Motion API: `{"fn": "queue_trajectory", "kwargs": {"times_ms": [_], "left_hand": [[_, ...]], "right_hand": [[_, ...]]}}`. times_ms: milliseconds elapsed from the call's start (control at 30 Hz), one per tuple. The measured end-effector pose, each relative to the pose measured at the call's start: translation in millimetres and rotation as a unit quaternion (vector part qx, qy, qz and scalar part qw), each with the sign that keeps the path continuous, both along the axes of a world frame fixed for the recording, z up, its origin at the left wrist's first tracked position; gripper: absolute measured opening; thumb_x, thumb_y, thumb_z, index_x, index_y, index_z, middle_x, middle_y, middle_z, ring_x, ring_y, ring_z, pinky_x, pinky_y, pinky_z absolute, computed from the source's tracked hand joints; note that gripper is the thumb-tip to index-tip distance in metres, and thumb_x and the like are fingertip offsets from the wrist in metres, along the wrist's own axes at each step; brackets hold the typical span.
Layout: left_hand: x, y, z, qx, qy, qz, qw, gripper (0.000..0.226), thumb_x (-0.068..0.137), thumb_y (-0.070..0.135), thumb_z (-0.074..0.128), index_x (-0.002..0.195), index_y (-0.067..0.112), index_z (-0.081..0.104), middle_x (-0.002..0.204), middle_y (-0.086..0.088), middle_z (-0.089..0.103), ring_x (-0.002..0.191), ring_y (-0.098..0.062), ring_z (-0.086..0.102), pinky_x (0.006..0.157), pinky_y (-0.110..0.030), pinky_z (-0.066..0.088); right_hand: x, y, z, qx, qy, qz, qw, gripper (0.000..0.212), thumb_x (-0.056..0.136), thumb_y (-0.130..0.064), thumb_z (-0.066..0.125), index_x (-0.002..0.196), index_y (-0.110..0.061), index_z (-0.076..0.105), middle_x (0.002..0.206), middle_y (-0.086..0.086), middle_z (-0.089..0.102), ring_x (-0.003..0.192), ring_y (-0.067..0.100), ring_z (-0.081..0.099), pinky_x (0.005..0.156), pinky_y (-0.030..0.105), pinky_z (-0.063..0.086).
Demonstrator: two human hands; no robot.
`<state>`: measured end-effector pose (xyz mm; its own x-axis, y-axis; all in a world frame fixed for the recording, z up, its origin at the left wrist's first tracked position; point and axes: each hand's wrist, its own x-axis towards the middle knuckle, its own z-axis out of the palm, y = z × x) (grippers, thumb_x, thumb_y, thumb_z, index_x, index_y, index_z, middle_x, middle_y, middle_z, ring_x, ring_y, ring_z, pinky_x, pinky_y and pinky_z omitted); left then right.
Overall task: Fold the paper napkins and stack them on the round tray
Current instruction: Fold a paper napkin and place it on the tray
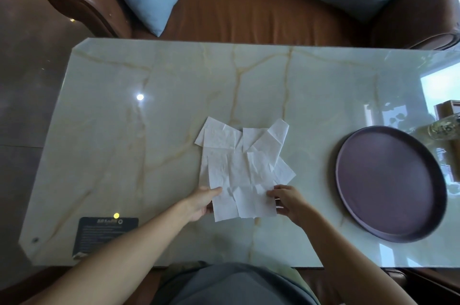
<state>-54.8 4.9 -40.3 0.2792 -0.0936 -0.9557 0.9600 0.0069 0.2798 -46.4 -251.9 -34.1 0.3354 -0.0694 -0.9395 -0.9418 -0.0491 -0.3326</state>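
Several white, creased paper napkins (239, 153) lie spread and overlapping in the middle of the marble table (124, 130). The nearest napkin (242, 185) is unfolded. My left hand (201, 201) pinches its left edge and my right hand (288, 199) pinches its right edge, thumbs on top. A round dark purple tray (388, 182) sits to the right of the napkins with nothing on it.
A dark printed card (104, 232) lies at the table's near left corner. A glass bottle (445, 128) rests behind the tray at the right edge. A brown leather sofa (249, 13) with two pale blue cushions stands beyond the table.
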Motion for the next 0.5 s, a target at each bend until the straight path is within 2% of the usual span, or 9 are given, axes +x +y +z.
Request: {"fn": "queue_trajectory", "kwargs": {"times_ms": [133,233,300,367,400,467,500], "left_hand": [[-1,-2,2,0.004,-0.021,-0.013,1.000,0.029,0.100,0.009,0.059,0.126,-0.002,0.062,0.103,-0.011,0.073,0.084,-0.020,0.070,0.067,-0.028,0.060],[0,4,9,-0.018,-0.037,-0.036,0.999,0.026,0.100,0.006,0.057,0.124,0.008,0.064,0.109,-0.007,0.073,0.089,-0.018,0.071,0.068,-0.026,0.059],[1,9,11,-0.026,-0.048,-0.037,0.998,0.026,0.100,0.004,0.054,0.123,0.011,0.065,0.104,-0.004,0.075,0.085,-0.016,0.072,0.063,-0.024,0.057],[3,14,13,-0.037,-0.058,-0.026,0.997,0.026,0.101,0.003,0.053,0.121,0.010,0.068,0.103,-0.004,0.077,0.085,-0.016,0.074,0.065,-0.024,0.057],[4,16,13,-0.047,-0.065,-0.019,0.997,0.027,0.101,0.004,0.053,0.122,0.009,0.069,0.108,-0.007,0.078,0.088,-0.017,0.074,0.069,-0.026,0.058],[6,19,14,-0.074,-0.082,0.001,0.994,0.027,0.101,0.005,0.053,0.123,0.007,0.069,0.116,-0.013,0.075,0.094,-0.022,0.074,0.079,-0.032,0.058],[7,19,15,-0.088,-0.091,0.016,0.992,0.026,0.102,0.005,0.052,0.121,0.006,0.070,0.114,-0.013,0.076,0.094,-0.022,0.074,0.081,-0.033,0.058]], "right_hand": [[-1,-2,-2,0.030,-0.014,-0.033,0.999,0.018,0.095,-0.012,0.069,0.108,0.000,0.070,0.101,0.016,0.073,0.084,0.032,0.071,0.070,0.038,0.060],[3,-1,-5,0.016,-0.027,-0.024,0.999,0.021,0.093,-0.005,0.066,0.112,0.001,0.071,0.102,0.014,0.073,0.082,0.027,0.068,0.071,0.035,0.057],[6,-1,-1,0.022,-0.040,-0.015,0.999,0.020,0.093,-0.001,0.063,0.110,-0.002,0.073,0.100,0.015,0.075,0.082,0.029,0.070,0.076,0.039,0.058],[9,-4,5,0.034,-0.060,-0.007,0.998,0.019,0.093,-0.001,0.061,0.105,-0.006,0.075,0.099,0.016,0.075,0.085,0.032,0.071,0.083,0.045,0.057],[9,-5,9,0.039,-0.070,-0.003,0.997,0.020,0.094,-0.002,0.061,0.105,-0.007,0.076,0.098,0.016,0.075,0.087,0.032,0.070,0.081,0.043,0.056],[10,-6,17,0.045,-0.086,0.004,0.995,0.020,0.095,-0.005,0.060,0.105,-0.009,0.076,0.096,0.014,0.075,0.084,0.029,0.069,0.066,0.031,0.056],[10,-7,21,0.047,-0.094,0.003,0.995,0.020,0.095,-0.006,0.060,0.105,-0.010,0.076,0.095,0.012,0.075,0.080,0.027,0.069,0.059,0.027,0.054]]}}
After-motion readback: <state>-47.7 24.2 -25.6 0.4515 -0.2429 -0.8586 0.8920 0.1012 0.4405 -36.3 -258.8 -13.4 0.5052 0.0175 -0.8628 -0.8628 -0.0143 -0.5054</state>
